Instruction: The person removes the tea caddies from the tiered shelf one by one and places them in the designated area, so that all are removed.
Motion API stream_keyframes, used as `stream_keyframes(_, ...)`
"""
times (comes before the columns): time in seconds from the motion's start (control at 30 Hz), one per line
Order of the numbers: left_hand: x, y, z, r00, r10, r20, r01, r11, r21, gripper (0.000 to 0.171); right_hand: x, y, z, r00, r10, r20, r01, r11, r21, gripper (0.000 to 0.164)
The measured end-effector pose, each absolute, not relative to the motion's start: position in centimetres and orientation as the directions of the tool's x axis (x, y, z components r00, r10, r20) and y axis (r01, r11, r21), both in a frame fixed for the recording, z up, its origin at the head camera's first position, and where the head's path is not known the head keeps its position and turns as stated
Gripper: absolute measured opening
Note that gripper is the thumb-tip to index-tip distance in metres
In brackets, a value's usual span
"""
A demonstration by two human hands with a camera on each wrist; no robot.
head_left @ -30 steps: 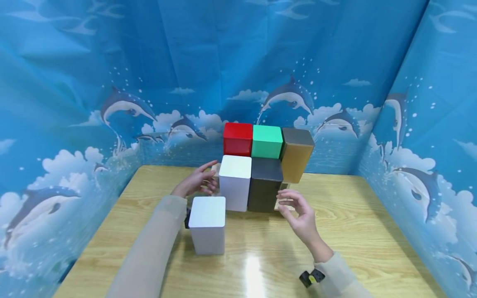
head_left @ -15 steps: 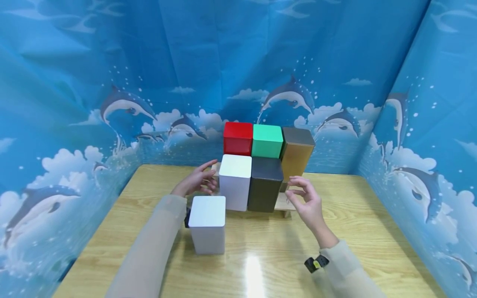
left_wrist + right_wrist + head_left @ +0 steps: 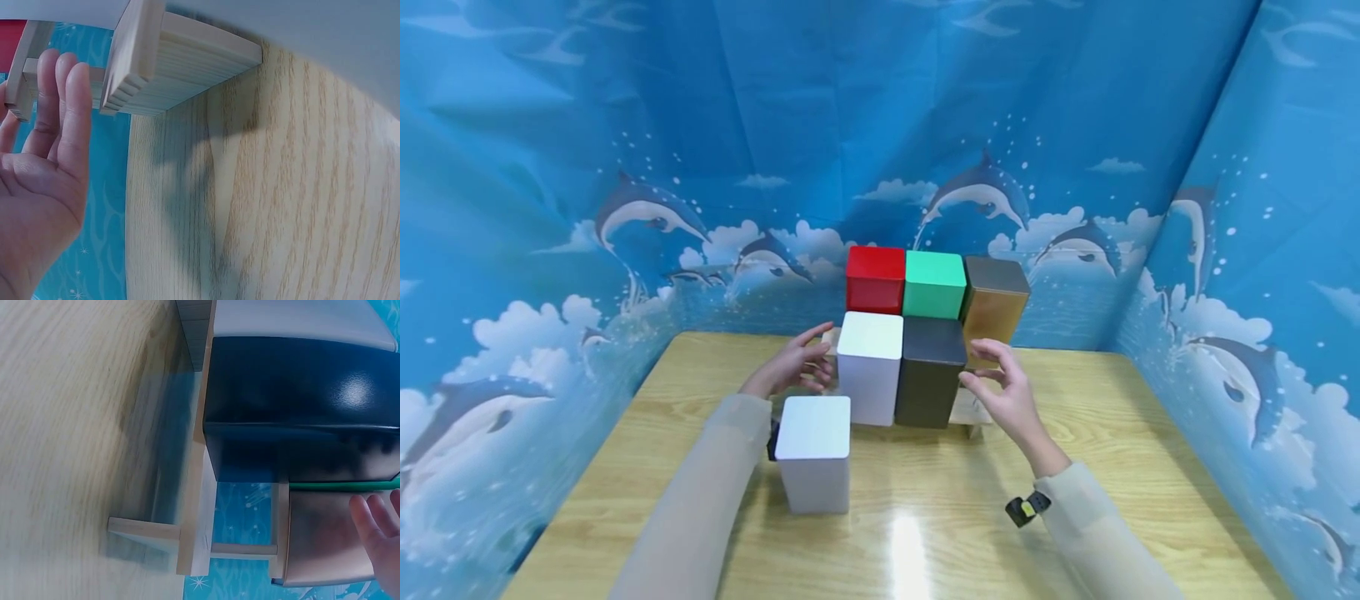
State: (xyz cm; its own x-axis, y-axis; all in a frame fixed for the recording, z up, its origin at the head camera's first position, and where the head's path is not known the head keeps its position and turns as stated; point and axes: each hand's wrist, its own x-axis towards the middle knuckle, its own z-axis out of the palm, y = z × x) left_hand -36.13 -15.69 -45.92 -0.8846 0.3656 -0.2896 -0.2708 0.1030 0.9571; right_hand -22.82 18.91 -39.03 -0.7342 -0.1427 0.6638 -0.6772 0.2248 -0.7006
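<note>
A stepped wooden rack (image 3: 195,525) bears several box-shaped canisters. On its lower step stand a white canister (image 3: 870,367) and a black canister (image 3: 932,372), side by side. Behind them are a red canister (image 3: 876,277), a green canister (image 3: 934,284) and a gold canister with a dark lid (image 3: 996,304). My left hand (image 3: 793,365) is at the rack's left end, fingers loosely bent; contact is unclear. Beside the black canister, in front of the gold one, my right hand (image 3: 1007,392) hovers with thumb and fingers apart and nothing between them.
Another white canister (image 3: 815,454) stands on the wood-grain table (image 3: 970,525), in front of the rack and near my left wrist. Blue dolphin-print cloth (image 3: 775,167) hangs behind the table and along its sides.
My right hand has moved farther from me, shifting right and then back left toward the black canister. My left hand and the canisters keep their places.
</note>
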Motion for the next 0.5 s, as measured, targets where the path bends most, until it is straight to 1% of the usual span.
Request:
stream_keyframes(0.33, -35.94, -15.72, -45.78, -0.887, 0.360, -0.291, -0.273, 0.100, 0.957, 0.051, -23.20, 18.33, -38.69, -0.787, -0.180, 0.590, -0.616, 0.293, -0.732, 0.048)
stream_keyframes(0.5, -35.87, -15.66, -45.76, -0.887, 0.355, -0.295, -0.281, 0.092, 0.955, 0.051, -23.34, 18.13, -38.69, -0.798, -0.181, 0.575, -0.601, 0.312, -0.736, 0.048)
